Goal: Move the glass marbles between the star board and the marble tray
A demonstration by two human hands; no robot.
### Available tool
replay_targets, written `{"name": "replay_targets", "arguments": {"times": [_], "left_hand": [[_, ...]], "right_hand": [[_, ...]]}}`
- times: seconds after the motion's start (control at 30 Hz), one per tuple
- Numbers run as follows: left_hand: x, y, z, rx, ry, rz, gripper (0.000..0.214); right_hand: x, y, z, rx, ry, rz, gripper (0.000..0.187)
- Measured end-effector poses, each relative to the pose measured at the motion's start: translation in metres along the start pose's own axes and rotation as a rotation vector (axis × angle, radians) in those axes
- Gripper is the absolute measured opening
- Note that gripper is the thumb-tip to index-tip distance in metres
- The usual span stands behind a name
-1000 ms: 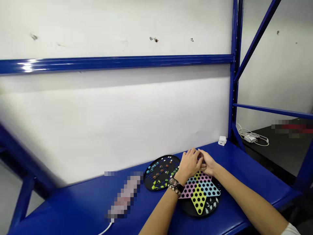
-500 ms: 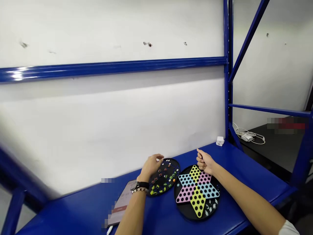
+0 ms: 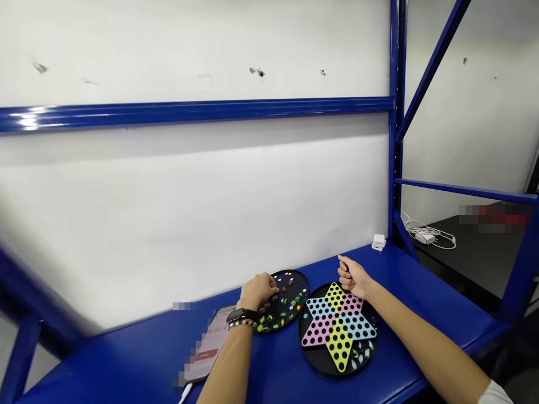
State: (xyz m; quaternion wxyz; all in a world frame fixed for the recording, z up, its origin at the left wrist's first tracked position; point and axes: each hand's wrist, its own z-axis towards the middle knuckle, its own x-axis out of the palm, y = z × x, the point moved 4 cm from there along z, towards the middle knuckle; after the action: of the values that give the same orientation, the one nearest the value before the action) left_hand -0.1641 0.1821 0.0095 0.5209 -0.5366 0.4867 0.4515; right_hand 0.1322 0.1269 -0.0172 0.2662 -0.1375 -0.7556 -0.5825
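Observation:
My left hand (image 3: pixel 257 290), with a watch and a bead bracelet at its wrist, reaches over the left edge of a round black tray (image 3: pixel 290 318). Its fingers are bent down and drawn together among glass marbles in several colours; whatever is between the fingertips is hidden. Right of it lies a round black Chinese checkers board (image 3: pixel 314 359) with a yellow, pink and blue star (image 3: pixel 337 320) full of holes. Clear-and-white marbles (image 3: pixel 361 354) lie at its lower right rim. My right hand (image 3: pixel 354 278) hovers at the board's far edge, curled into a fist, its contents hidden.
A phone (image 3: pixel 210 342) with a white cable (image 3: pixel 185 393) lies left of the tray on the blue tabletop (image 3: pixel 126 365). A white charger (image 3: pixel 379 242) stands at the back right. Blue metal posts and bars (image 3: pixel 391 168) frame the table against a white wall.
My left hand has lowered toward the tray, and its fingers, spread before, have closed together. My right hand stays in a fist in nearly the same place. The view has shifted slightly.

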Motion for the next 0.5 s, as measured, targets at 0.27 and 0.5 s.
{"name": "replay_targets", "arguments": {"times": [0.27, 0.5], "left_hand": [[-0.015, 0.009, -0.014, 0.039, 0.024, -0.042, 0.024], [-0.018, 0.048, -0.046, 0.194, -0.021, -0.196, 0.032]], "right_hand": [[-0.002, -0.001, 0.003, -0.027, 0.022, -0.012, 0.041], [0.001, -0.001, 0.001, -0.012, 0.028, -0.017, 0.041]]}}
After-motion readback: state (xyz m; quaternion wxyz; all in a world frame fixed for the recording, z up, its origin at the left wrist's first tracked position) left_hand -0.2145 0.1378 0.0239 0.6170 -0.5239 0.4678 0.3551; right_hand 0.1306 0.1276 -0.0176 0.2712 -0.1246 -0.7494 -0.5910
